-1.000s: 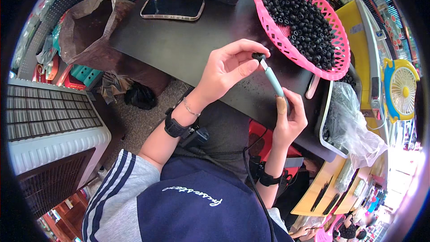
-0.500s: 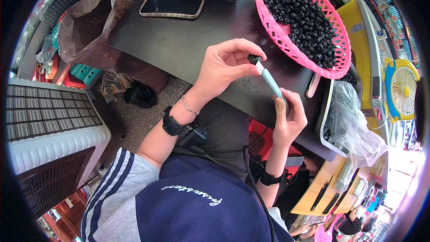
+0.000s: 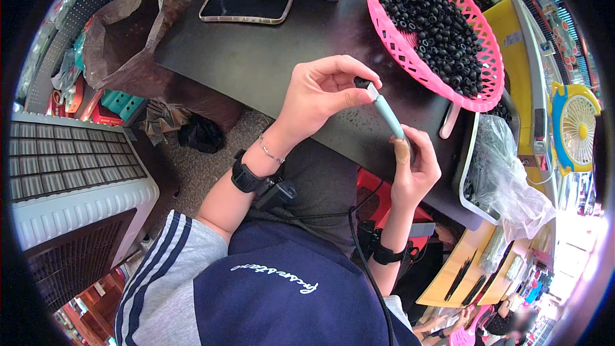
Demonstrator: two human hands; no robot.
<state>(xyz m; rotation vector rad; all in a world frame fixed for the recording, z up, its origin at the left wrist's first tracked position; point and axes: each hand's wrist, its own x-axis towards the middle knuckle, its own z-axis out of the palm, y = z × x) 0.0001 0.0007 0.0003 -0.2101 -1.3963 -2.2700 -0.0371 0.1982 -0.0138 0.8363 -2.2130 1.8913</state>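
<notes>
My left hand (image 3: 320, 93) pinches a small black ring-like part (image 3: 362, 82) between thumb and fingertips, above the dark tabletop. In my right hand (image 3: 415, 168) is a slim knife with a light blue handle (image 3: 388, 117), slanting up to the left. Its short silvery blade (image 3: 373, 91) meets the black part beside my left thumb; whether it cuts in I cannot tell. A tan covering wraps my right thumb. Just beyond, at the right, a pink lattice basket (image 3: 382, 37) holds many black parts (image 3: 435, 41) of similar look.
A phone (image 3: 245, 6) lies on the dark table (image 3: 224, 51). An open brown bag (image 3: 106, 57) stands left. Right of my hands are a pale-handled tool (image 3: 450, 120), a white-rimmed tray (image 3: 466, 160) with clear plastic (image 3: 500, 179), and a yellow-blue fan (image 3: 576, 128). An air cooler (image 3: 83, 211) stands lower left.
The knife's handle has shifted very slightly with my right hand, and its blade sits a touch differently at the black part. Both hands keep their grips.
</notes>
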